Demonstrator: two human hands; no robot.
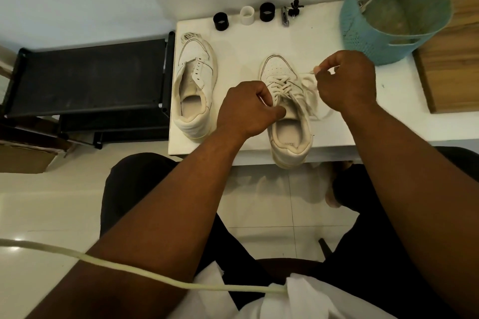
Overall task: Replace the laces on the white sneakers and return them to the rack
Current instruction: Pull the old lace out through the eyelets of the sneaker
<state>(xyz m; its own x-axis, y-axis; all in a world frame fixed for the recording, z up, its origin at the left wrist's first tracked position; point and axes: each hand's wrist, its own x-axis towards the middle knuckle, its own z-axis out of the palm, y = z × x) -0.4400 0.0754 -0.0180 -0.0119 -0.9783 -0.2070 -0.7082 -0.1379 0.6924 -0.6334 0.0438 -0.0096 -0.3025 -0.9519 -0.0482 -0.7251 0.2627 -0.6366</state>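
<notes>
Pinching a loose end of white lace (309, 77) between thumb and fingertips, the right hand (346, 80) draws it up and away from the sneaker at center frame, while the left hand (247, 109) curls its fingers and thumb on the top of the tongue (289, 111), apparently to hold the shoe steady against the pull. That laced sneaker (287, 111) stands on the white table (337, 124), toe pointing to the top of the frame and heel overhanging the near edge, a position that puts the eyelets right under both hands. Lace already crosses its lower eyelets, and slack spills to its right, so threading looks well along on this shoe.

Both forearms reach in from the bottom of the frame, wrists raised above the tabletop, the right one higher.

The second sneaker (194, 88) sits just left of center, apart from the first, eyelets bare and tongue open; by the look of it, its turn comes next. A black rack (88, 80) waits at left, touching the table's edge, its top shelf bare. Along the table's far edge, at upper center, stand 3 short rings, 2 black (221, 21) and 1 white (247, 15), near a teal perforated basket (394, 13) at upper right.
</notes>
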